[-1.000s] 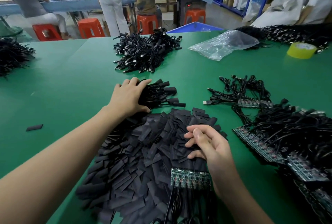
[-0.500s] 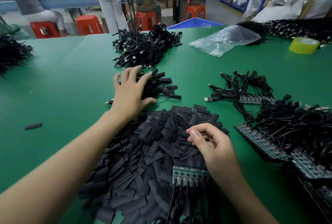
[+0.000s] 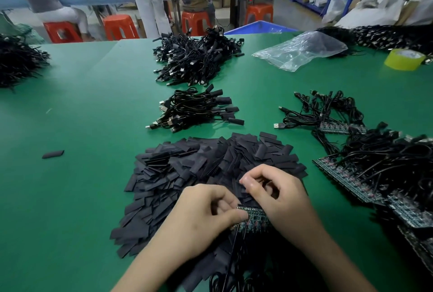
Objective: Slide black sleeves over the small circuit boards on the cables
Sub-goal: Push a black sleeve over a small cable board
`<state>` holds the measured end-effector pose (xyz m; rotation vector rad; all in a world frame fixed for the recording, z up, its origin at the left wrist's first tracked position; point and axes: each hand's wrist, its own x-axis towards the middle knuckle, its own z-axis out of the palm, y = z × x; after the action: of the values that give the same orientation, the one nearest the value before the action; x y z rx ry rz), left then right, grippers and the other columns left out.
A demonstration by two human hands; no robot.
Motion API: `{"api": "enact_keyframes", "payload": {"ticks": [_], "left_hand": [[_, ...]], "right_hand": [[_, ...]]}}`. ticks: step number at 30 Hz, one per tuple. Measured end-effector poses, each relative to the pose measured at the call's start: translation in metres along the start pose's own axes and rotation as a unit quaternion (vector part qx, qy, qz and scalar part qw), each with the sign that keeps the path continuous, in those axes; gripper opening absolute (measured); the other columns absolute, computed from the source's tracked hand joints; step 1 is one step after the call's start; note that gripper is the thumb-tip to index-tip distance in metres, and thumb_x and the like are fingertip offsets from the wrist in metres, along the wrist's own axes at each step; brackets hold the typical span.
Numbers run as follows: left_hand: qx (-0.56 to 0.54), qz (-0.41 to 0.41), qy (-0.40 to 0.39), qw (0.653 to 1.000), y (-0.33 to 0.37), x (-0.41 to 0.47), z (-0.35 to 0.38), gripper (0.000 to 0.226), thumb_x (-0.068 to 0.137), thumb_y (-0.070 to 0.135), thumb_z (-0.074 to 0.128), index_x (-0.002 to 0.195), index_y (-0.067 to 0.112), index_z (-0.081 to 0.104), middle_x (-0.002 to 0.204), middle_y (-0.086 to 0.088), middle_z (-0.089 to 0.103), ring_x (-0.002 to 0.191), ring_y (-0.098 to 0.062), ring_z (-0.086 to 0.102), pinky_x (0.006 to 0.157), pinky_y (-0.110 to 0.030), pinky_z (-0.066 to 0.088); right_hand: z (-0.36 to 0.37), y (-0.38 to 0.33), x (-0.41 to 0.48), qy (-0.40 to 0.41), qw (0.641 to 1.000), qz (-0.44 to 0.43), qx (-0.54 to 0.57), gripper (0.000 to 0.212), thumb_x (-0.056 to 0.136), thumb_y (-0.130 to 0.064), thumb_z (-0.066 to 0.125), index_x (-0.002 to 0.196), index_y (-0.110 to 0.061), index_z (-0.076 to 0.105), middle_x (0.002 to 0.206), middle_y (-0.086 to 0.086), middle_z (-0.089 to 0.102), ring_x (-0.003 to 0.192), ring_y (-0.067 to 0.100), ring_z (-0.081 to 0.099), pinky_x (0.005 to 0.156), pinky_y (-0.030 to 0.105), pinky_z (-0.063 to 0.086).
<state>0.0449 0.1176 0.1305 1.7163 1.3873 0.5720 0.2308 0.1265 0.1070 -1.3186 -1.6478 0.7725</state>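
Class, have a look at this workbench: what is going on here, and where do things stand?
A person works at a green table over a pile of black sleeves. The left hand pinches a strip of small circuit boards with cables attached. The right hand, fingers curled at the strip's far edge, seems to pinch one sleeve. A bundle of sleeved cables lies beyond the pile, and bare boards wait at the right.

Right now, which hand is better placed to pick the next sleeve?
Right. The right hand sits over the sleeve pile, fingers curled among sleeves; the left hand pinches the circuit board strip.
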Motion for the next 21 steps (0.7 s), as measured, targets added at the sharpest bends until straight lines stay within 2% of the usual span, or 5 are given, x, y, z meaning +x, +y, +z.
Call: {"api": "enact_keyframes", "payload": {"ticks": [3, 7, 10, 14, 21], "left_hand": [[-0.135, -0.007, -0.004, 0.991, -0.01, -0.003, -0.002, 0.012, 0.082, 0.022, 0.085, 0.076, 0.019, 0.075, 0.061, 0.008, 0.064, 0.055, -0.003, 0.053, 0.059, -0.013, 0.044], [-0.249, -0.013, -0.002, 0.969, -0.02, -0.003, -0.002, 0.02, 0.073, 0.031, 0.084, 0.081, 0.013, 0.079, 0.066, -0.005, 0.07, 0.058, -0.009, 0.064, 0.06, -0.018, 0.052], [-0.264, -0.001, -0.005, 0.965, -0.023, -0.001, -0.001, 0.014, 0.077, 0.027, 0.088, 0.082, 0.016, 0.081, 0.067, -0.006, 0.071, 0.059, -0.01, 0.064, 0.062, -0.018, 0.052], [-0.307, 0.004, -0.028, 0.951, -0.022, -0.001, -0.002, 0.003, 0.077, 0.019, 0.083, 0.079, 0.018, 0.081, 0.067, -0.006, 0.071, 0.059, -0.009, 0.064, 0.061, -0.017, 0.052], [-0.353, -0.005, -0.052, 0.934, -0.017, -0.002, -0.004, 0.011, 0.074, 0.016, 0.08, 0.081, 0.007, 0.077, 0.065, -0.008, 0.07, 0.055, -0.01, 0.064, 0.06, -0.017, 0.052]], "right_hand": [[-0.01, 0.003, 0.001, -0.094, 0.996, -0.004, 0.003, 0.022, 0.087, -0.047, 0.066, 0.079, -0.027, 0.071, 0.069, -0.014, 0.064, 0.062, 0.001, 0.054, 0.058, 0.011, 0.038], [-0.018, 0.008, 0.004, -0.189, 0.982, -0.004, -0.006, 0.012, 0.09, -0.033, 0.077, 0.079, -0.03, 0.073, 0.073, -0.013, 0.07, 0.069, 0.002, 0.063, 0.065, 0.016, 0.045], [-0.02, 0.007, 0.005, -0.217, 0.976, 0.005, 0.03, 0.008, 0.092, -0.031, 0.076, 0.084, -0.029, 0.075, 0.081, -0.005, 0.073, 0.078, 0.009, 0.067, 0.073, 0.024, 0.051], [-0.019, 0.006, 0.005, -0.237, 0.968, 0.012, 0.085, 0.008, 0.092, -0.028, 0.072, 0.086, -0.024, 0.076, 0.083, 0.0, 0.074, 0.079, 0.008, 0.067, 0.074, 0.018, 0.05], [-0.016, 0.003, 0.004, -0.249, 0.957, 0.025, 0.145, 0.009, 0.093, -0.026, 0.072, 0.087, -0.019, 0.076, 0.081, 0.0, 0.072, 0.077, 0.008, 0.064, 0.073, 0.019, 0.049]]}}
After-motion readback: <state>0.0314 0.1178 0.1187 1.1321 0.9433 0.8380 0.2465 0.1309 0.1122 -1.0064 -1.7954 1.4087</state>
